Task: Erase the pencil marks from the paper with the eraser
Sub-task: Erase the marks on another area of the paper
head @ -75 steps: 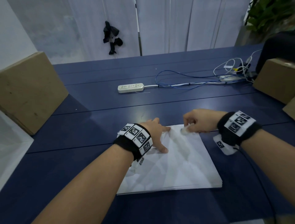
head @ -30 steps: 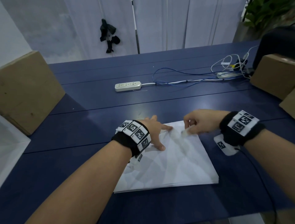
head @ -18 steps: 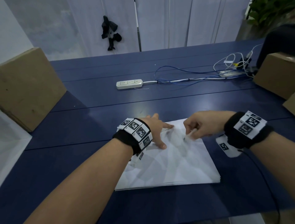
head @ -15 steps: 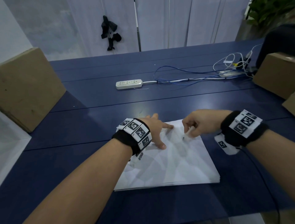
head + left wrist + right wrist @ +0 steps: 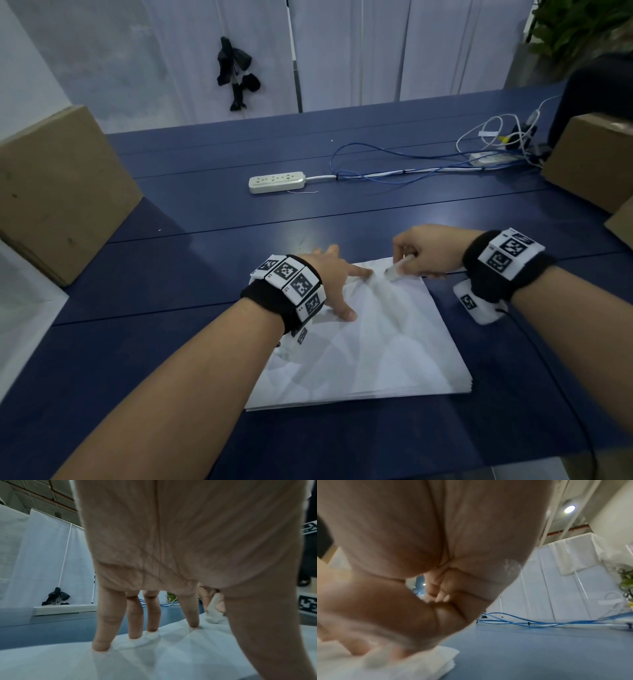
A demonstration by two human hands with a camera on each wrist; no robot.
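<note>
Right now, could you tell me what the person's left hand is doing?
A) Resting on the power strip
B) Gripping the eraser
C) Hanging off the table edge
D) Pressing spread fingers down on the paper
D: the left hand lies with straight, spread fingers pressing on the paper, while the right hand holds the eraser at the sheet's far edge.

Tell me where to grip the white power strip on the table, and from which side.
Grip the power strip across its narrow width near mid-length, coming from above. It lies flat on the blue table with its long axis left to right, both long sides clear. Its cord leaves the right end, so avoid that end.
</note>
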